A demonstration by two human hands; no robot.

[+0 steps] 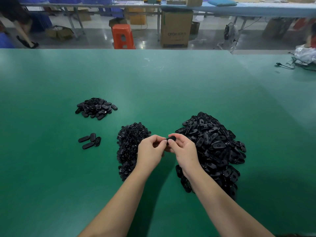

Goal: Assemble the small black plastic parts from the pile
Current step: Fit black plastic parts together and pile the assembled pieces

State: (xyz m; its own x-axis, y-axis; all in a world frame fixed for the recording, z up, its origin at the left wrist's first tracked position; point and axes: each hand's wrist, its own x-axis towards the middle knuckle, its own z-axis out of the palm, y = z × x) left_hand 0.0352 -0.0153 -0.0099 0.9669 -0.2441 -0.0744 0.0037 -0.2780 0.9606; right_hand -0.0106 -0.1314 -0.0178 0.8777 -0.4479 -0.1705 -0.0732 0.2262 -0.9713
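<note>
Progress, judged from how things lie: early. A small heap of oval pieces [96, 108] sits well apart at far left on the green surface [171, 86], and four loose ovals [90, 141] lie nearer, left of centre. These look like finished units, though I cannot confirm it from this view. Against them, two big supplies remain: the large pile of oval shells [213, 147] at right and the pile of small round pieces [130, 144] at centre. By that ratio, most of the work is left.

Step in hand: both hands meet above the gap between the two supply piles. The left hand [150, 149] has its fingers curled, fingertips pinched against the near end of one black part [171, 138]. The right hand [183, 148] grips the same part from the other side, thumb on top. Likely a round piece is being pressed into an oval shell. The join itself is hidden by the fingers.

The part: small, matte black, rounded outline, mostly covered. The shells in the right pile show an oval body with a recess or hole near one end; the centre pieces are much smaller, and their detail is too fine to tell.
</note>
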